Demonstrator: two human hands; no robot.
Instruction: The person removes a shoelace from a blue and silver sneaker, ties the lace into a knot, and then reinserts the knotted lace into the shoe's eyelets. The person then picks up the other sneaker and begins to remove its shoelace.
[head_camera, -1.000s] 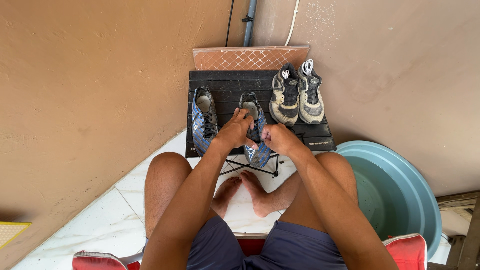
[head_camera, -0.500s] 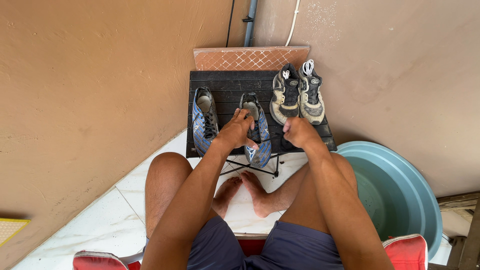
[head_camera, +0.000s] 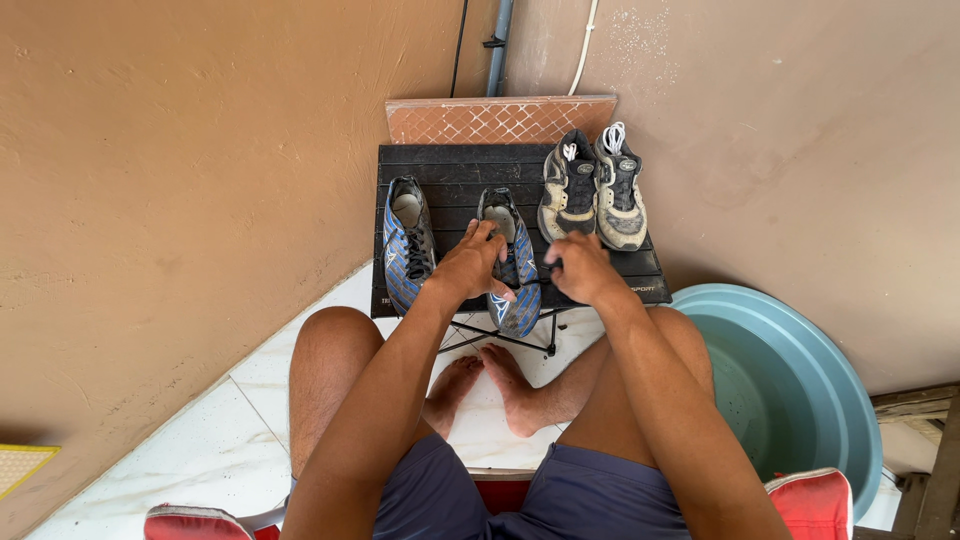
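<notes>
Head view: a seated person bends over a small black slatted table (head_camera: 455, 170), both hands working at one shoe.
Blue shoe in hand: a blue and black striped shoe (head_camera: 518, 290) lies near the middle of the table's front edge, its toe hanging over that edge toward the person and its opening facing up, which puts the lace area within reach of both hands.
Left hand: the left hand (head_camera: 470, 268) rests on the shoe's left side and upper, fingers curled down over it, apparently steadying it against the pull from the other side.
Right hand: the right hand (head_camera: 580, 268) is closed in a pinch just beside the shoe's right side, gripping a dark lace (head_camera: 540, 282) that runs taut from the shoe; how it is threaded is too small to tell.
Matching shoe: a second blue striped shoe (head_camera: 405, 245) lies along the table's left edge, toe toward the person, touched by neither hand.
Grey pair: two worn grey and black shoes (head_camera: 592, 190) stand side by side at the far right corner, heels toward the wall, the right one showing white laces.
Tile: a reddish patterned tile (head_camera: 500, 120) leans against the wall behind the table's far edge.
Basin: a pale blue basin (head_camera: 800, 400) sits on the floor to the right, beside the person's right knee.
Feet: bare feet (head_camera: 485, 385) rest crossed on the white floor under the table's front edge.
</notes>
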